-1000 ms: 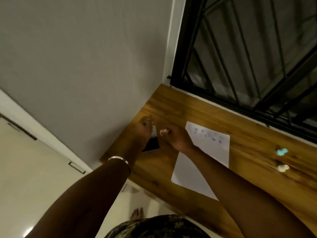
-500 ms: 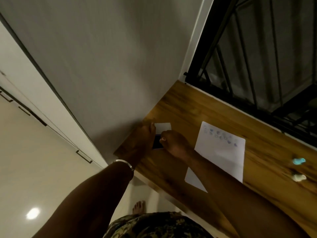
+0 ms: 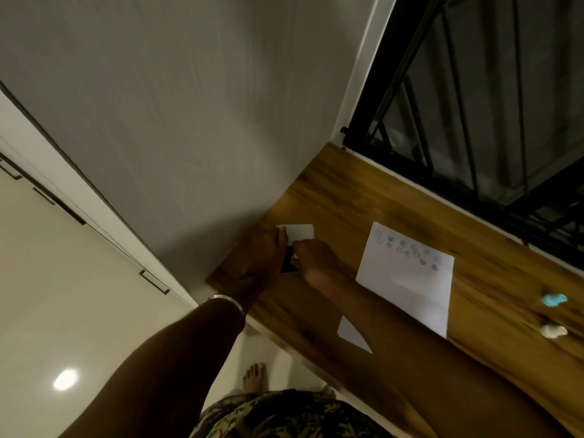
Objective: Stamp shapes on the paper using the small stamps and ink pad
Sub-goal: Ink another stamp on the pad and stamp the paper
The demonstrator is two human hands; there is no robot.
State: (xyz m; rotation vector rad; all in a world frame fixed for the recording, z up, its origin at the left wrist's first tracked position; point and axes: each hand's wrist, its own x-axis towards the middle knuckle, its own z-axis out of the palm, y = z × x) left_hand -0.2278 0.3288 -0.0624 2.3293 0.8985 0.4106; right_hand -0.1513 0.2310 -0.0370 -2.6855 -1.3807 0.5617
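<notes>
A dark ink pad (image 3: pixel 287 266) with its white lid (image 3: pixel 301 231) flipped open lies near the wooden table's left end. My left hand (image 3: pixel 264 259) grips the pad's left side and holds it down. Fisted over the pad, my right hand (image 3: pixel 313 258) holds a small stamp (image 3: pixel 295 257) of which only a pale pink tip shows, touching the pad. To the right lies the white paper (image 3: pixel 407 292), with rows of blue stamped shapes (image 3: pixel 407 249) along its far edge. My right forearm crosses the paper's near corner.
Two more small stamps, one light blue (image 3: pixel 554 300) and one white (image 3: pixel 553 330), lie on the wooden table (image 3: pixel 347 200) at the far right. A grey wall borders the table's left end, and a black window grille (image 3: pixel 458 128) runs along its far edge.
The view has swung left and down. Both hands stay at the ink pad; the right hand with the stamp has come down onto the pad, and the white lid now shows more fully.
</notes>
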